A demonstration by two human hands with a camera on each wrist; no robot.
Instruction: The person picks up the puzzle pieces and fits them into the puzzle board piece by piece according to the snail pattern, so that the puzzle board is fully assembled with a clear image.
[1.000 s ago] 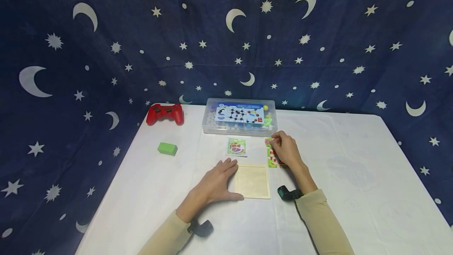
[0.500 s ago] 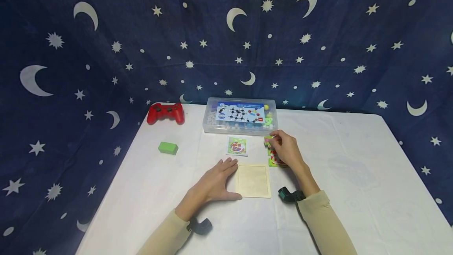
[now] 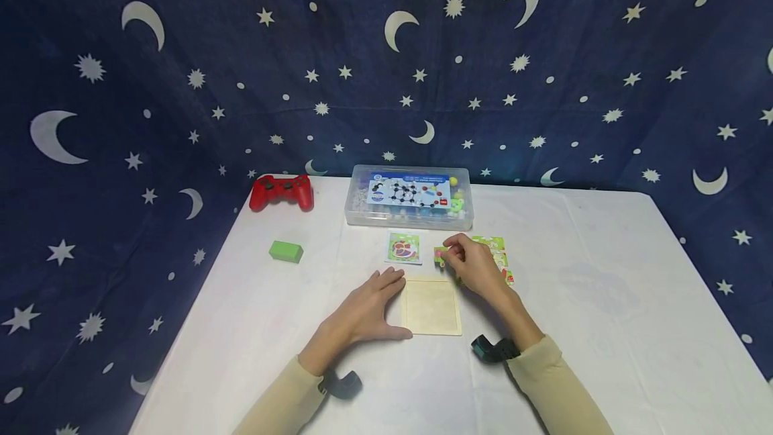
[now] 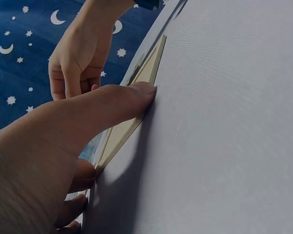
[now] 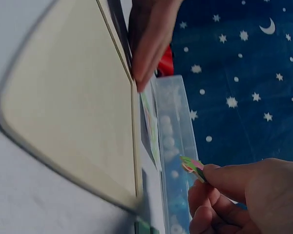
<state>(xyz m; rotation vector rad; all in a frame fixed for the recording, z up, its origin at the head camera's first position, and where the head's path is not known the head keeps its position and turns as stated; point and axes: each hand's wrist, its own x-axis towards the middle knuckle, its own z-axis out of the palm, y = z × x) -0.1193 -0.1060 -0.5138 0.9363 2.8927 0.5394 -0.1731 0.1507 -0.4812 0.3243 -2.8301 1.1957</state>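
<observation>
My right hand pinches a small green and pink puzzle piece between thumb and fingers, raised beyond the far right corner of the square wooden puzzle tray. No pieces lie inside the tray's shallow rim. At its left side, my left hand steadies it with spread fingers, the thumb at the near edge and the fingertips by the far left corner. More green and red puzzle pieces lie partly hidden behind the right hand. A square picture card with a matching green border lies just beyond the tray.
A clear plastic box with a blue molecule label stands at the back. Toward the left are a red game controller and a green block. A dark blue curtain with moons and stars hangs behind the white-covered table.
The right hand has lifted the piece from the group and carried it left and slightly nearer, uncovering more pieces behind it. The left hand and tray have stayed in place.
</observation>
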